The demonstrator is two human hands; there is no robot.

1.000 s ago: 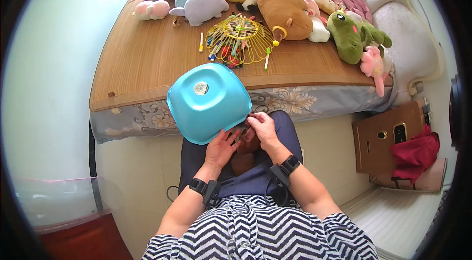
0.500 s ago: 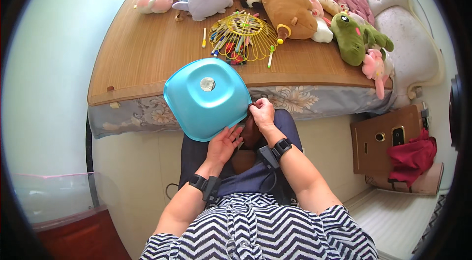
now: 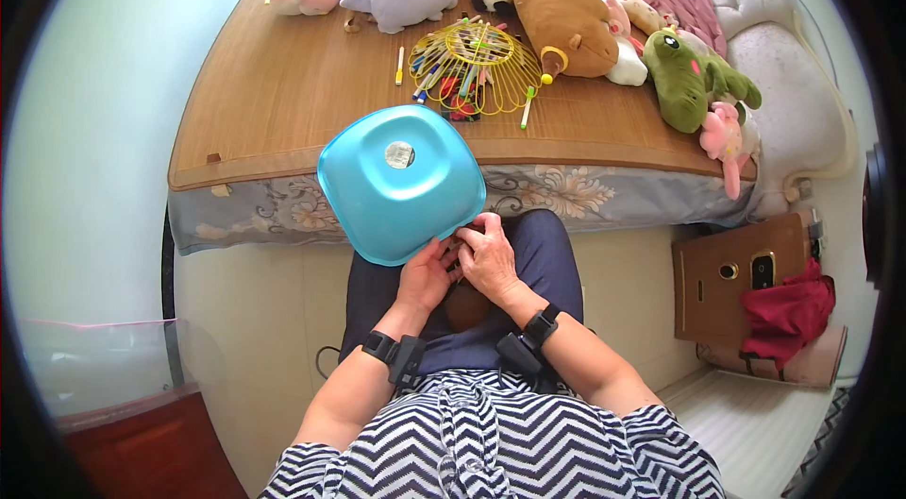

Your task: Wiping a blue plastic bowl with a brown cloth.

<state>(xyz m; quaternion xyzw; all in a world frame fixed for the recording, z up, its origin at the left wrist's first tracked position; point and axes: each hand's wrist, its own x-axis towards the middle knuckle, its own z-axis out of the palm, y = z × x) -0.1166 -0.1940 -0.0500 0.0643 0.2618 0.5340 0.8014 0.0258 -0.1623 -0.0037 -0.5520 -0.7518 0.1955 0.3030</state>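
Observation:
A light-blue plastic piece point(image 3: 401, 183), rounded square with a raised middle and a pale round sticker, is tilted above my lap by the bed's edge. My left hand point(image 3: 427, 274) has its fingers closed at the near rim of the blue piece. My right hand point(image 3: 488, 258) is beside it, fingers bent and pinched close to the left fingertips at the near right corner. What the right fingers hold is hidden. Below the hands, a smooth brown object point(image 3: 465, 308) shows partly between my thighs; its kind is unclear.
On the bed mat point(image 3: 264, 112), a yellow wire basket point(image 3: 475, 65) lies over many pens. A yellow-capped pen point(image 3: 399, 66) and a green marker point(image 3: 528, 108) flank it. Plush toys, including a brown one point(image 3: 566, 17), sit behind. A brown safe point(image 3: 731, 277) with red cloth point(image 3: 788, 310) stands right.
My right hand has moved down and left along the rim, closer to my left hand. The dark brown material it pinched before is now mostly hidden. The blue piece has shifted slightly.

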